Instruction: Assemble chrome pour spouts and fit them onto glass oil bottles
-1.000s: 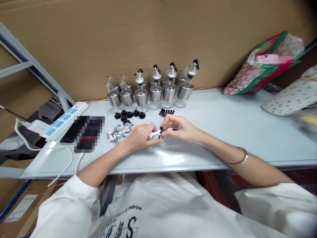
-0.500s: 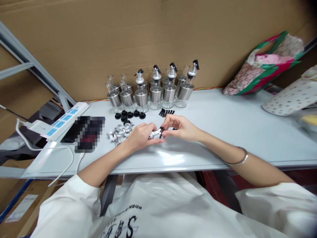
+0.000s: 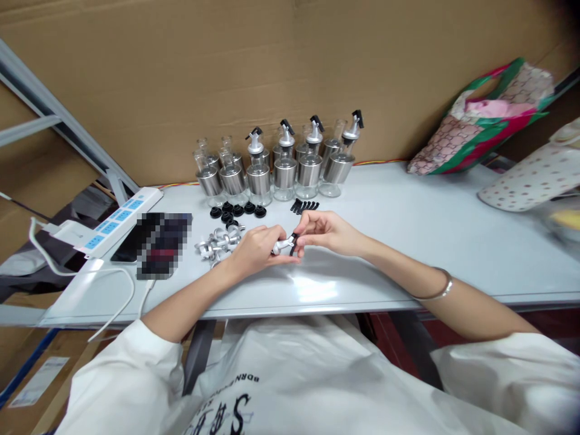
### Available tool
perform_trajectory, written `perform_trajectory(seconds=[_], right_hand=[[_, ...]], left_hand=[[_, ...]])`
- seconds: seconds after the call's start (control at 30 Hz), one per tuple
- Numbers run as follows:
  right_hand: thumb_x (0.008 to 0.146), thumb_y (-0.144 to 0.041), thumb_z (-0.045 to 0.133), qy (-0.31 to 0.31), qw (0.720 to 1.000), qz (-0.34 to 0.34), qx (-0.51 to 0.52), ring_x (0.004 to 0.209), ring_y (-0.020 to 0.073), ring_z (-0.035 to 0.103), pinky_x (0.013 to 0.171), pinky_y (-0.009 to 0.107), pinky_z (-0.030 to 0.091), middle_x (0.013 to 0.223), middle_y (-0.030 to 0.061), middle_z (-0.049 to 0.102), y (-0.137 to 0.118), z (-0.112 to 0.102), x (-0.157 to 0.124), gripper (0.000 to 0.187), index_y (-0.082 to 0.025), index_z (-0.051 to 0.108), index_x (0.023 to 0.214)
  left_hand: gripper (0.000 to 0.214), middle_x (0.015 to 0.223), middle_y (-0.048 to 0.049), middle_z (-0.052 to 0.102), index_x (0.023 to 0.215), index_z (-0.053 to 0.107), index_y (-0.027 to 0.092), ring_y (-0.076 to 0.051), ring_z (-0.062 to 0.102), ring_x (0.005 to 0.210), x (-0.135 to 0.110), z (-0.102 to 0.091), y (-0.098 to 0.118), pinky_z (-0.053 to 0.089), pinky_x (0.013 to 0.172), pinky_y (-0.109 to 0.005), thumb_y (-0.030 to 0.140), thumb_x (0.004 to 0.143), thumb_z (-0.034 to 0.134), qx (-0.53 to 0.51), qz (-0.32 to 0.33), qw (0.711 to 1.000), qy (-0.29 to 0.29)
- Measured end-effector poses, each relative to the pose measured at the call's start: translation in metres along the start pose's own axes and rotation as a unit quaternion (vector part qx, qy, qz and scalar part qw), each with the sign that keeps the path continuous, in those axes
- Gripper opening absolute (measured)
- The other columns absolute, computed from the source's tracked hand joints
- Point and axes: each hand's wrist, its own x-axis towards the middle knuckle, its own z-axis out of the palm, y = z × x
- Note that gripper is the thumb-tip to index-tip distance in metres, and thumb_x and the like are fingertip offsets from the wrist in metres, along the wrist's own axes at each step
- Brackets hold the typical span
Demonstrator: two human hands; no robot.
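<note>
My left hand (image 3: 258, 251) is closed around a silver pourer spout (image 3: 283, 245), its tip pointing right. At that tip my right hand (image 3: 328, 234) pinches a small black flip cap (image 3: 293, 243), which touches the spout. Left of my left hand lies a pile of silver spout pieces (image 3: 218, 243). Several black stoppers (image 3: 238, 209) sit just behind the pile. A row of small black caps (image 3: 304, 206) lies beyond my right hand. Glass oil bottles with steel sleeves (image 3: 285, 172) stand behind, several bearing silver spouts with black caps.
On the left are a white power strip (image 3: 120, 220), a blurred-out dark phone-like object (image 3: 165, 244) and a white cable (image 3: 131, 290). A patterned bag (image 3: 480, 127) and a spotted white cylindrical thing (image 3: 530, 175) stand at right. Cardboard (image 3: 272, 60) rises behind the table.
The black cap at the spout's tip has turned slightly, and my right fingers have shifted a little with it. Everything else stays put.
</note>
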Motion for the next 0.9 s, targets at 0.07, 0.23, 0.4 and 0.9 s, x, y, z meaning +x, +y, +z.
perform_trajectory(seconds=[0.07,0.23,0.4,0.9], right_hand=[[0.071,-0.026,0.075,-0.007,1.0,0.001,0.004,0.062,0.0122,0.069,0.065,0.026,0.053,0.068,0.0014,0.073,0.0,-0.0008,0.0,0.027,-0.014,0.052,0.079],[0.072,-0.026,0.075,-0.008,1.0,0.0,0.005,0.062,0.0129,0.07,0.065,0.026,0.053,0.068,0.0013,0.073,0.0015,-0.0018,0.0004,0.027,-0.014,0.052,0.079],[0.073,-0.027,0.074,0.0,1.0,-0.016,0.002,0.061,0.0128,0.07,0.063,0.026,0.053,0.066,0.0008,0.072,0.0046,-0.0005,0.0008,0.026,-0.015,0.051,0.078],[0.076,-0.029,0.068,0.021,0.99,-0.06,-0.127,0.066,0.0132,0.067,0.069,0.029,0.054,0.071,0.0016,0.07,0.0023,0.0018,-0.0004,0.016,-0.015,0.066,0.083]], left_hand=[[0.05,0.06,0.0026,0.053,0.076,0.047,0.017,-0.01,0.049,0.049,-0.0001,0.0,-0.0004,0.037,0.053,-0.023,0.066,0.082,0.042,0.004,0.002,1.0,0.001],[0.055,0.059,0.0029,0.051,0.076,0.047,0.017,-0.01,0.047,0.049,-0.0018,0.0017,-0.0009,0.035,0.051,-0.022,0.072,0.079,0.039,-0.003,-0.024,1.0,-0.015],[0.055,0.06,0.0028,0.051,0.077,0.046,0.017,-0.01,0.046,0.049,-0.0019,0.0025,0.0005,0.034,0.05,-0.021,0.072,0.079,0.037,-0.019,-0.039,0.999,-0.014],[0.046,0.06,0.0065,0.046,0.08,0.047,0.018,-0.008,0.041,0.047,-0.003,0.0033,0.0007,0.032,0.049,-0.019,0.064,0.075,0.054,-0.108,-0.139,0.982,-0.061]])
